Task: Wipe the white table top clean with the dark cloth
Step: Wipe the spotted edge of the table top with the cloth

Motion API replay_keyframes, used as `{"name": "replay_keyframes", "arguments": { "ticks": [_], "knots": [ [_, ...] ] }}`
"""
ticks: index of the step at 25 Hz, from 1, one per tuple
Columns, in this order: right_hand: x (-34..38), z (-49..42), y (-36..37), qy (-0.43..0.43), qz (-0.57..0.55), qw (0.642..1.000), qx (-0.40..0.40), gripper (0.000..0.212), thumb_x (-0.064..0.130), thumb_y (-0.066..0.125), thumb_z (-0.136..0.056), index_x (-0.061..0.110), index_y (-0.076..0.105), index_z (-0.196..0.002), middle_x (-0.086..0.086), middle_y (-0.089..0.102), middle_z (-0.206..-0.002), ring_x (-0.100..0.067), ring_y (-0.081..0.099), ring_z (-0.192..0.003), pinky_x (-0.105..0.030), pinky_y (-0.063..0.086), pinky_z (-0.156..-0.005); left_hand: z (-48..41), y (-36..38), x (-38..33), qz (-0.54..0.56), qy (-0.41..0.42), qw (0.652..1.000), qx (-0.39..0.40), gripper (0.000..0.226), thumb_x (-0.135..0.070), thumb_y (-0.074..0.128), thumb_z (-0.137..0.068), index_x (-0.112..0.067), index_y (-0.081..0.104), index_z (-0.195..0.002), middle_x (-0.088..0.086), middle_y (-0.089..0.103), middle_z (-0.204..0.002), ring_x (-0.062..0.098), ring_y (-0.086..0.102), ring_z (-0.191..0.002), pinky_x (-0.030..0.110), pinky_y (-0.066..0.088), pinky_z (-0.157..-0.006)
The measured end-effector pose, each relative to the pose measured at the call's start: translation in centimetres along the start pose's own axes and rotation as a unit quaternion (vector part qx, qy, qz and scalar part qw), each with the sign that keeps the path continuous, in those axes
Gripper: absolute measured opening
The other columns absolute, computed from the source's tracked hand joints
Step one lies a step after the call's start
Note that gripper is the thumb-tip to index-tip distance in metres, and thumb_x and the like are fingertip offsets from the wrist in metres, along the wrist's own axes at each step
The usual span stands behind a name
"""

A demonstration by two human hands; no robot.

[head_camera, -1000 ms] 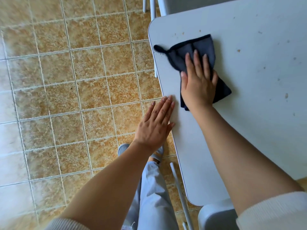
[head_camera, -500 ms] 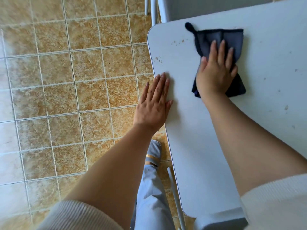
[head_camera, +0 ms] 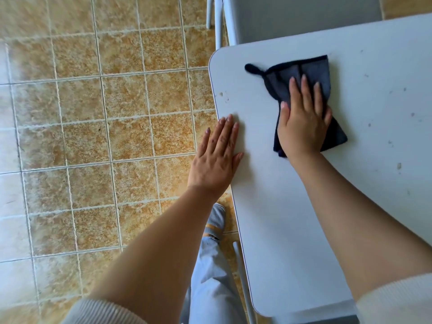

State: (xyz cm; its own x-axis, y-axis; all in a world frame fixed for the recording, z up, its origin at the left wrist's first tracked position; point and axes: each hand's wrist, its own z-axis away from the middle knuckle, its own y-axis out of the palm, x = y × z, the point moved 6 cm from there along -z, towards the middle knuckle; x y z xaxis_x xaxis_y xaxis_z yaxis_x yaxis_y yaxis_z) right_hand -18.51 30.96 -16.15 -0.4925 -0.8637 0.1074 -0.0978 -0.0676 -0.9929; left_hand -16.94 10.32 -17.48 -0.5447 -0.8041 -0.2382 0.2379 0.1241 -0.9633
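mottled ochre floor tiles (head_camera: pixel 126 141) with pale grout lie left of the hands. the left hand (head_camera: pixel 216 160) rests flat, fingers straight, on the rounded edge of the smooth white counter (head_camera: pixel 275 230). just right of it, the right hand (head_camera: pixel 302 122) presses flat on the dark cloth (head_camera: pixel 311 73), soft, folded, dark-hemmed, looped at one corner. brown specks dot the counter further right.

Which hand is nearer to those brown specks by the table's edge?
Left. The left hand lies flat at the table edge, fingers just short of the specks; the right hand presses the dark cloth farther in, to their right.
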Motion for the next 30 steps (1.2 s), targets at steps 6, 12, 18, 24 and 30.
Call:
{"name": "replay_keyframes", "arguments": {
  "ticks": [6,12,18,24,30],
  "knots": [
    [8.0,-2.3,1.4,-0.151,-0.015,0.988,0.032,0.052,0.041,0.034,-0.102,0.032,0.036,-0.153,0.006,0.031,-0.162,-0.022,0.026,-0.150,-0.050,0.028,-0.114,1.7,-0.1,0.0,0.016,-0.002,1.000,-0.019,0.059,-0.039,0.020,-0.103,-0.007,0.018,-0.154,0.008,0.014,-0.161,0.020,0.010,-0.149,0.038,0.013,-0.121],
    [3.6,3.7,-0.5,-0.311,0.009,0.950,0.020,0.046,0.036,0.035,-0.106,0.032,0.038,-0.152,0.008,0.033,-0.161,-0.018,0.029,-0.149,-0.046,0.033,-0.112,2.5,0.1,0.2,0.003,0.011,1.000,-0.005,0.060,-0.040,0.021,-0.104,-0.007,0.015,-0.154,0.009,0.011,-0.162,0.020,0.009,-0.149,0.039,0.013,-0.122],
    [-0.4,0.2,-0.4,-0.018,-0.015,1.000,0.005,0.050,0.041,0.034,-0.103,0.033,0.036,-0.152,0.006,0.032,-0.162,-0.022,0.026,-0.150,-0.050,0.030,-0.110,2.1,-0.3,0.2,0.006,0.019,1.000,-0.018,0.059,-0.037,0.025,-0.103,-0.004,0.021,-0.152,0.010,0.016,-0.160,0.022,0.014,-0.149,0.040,0.014,-0.121],
    [2.4,7.4,-0.6,-0.028,-0.017,0.998,-0.054,0.045,0.041,0.039,-0.106,0.032,0.044,-0.149,0.007,0.042,-0.156,-0.019,0.038,-0.145,-0.044,0.036,-0.104,-1.3,-1.0,0.9,-0.003,-0.015,1.000,-0.007,0.059,-0.036,0.020,-0.104,-0.006,0.009,-0.154,0.008,0.007,-0.162,0.017,0.002,-0.150,0.035,0.000,-0.122],
    [-7.0,11.5,-2.2,0.058,0.043,0.996,-0.060,0.045,0.045,0.037,-0.106,0.036,0.041,-0.149,0.008,0.039,-0.157,-0.021,0.036,-0.146,-0.048,0.035,-0.105,-4.5,-1.4,-0.1,0.001,-0.009,1.000,-0.015,0.059,-0.034,0.022,-0.103,-0.006,0.010,-0.154,0.009,0.007,-0.162,0.019,0.002,-0.150,0.034,-0.003,-0.122]
  ]
}}
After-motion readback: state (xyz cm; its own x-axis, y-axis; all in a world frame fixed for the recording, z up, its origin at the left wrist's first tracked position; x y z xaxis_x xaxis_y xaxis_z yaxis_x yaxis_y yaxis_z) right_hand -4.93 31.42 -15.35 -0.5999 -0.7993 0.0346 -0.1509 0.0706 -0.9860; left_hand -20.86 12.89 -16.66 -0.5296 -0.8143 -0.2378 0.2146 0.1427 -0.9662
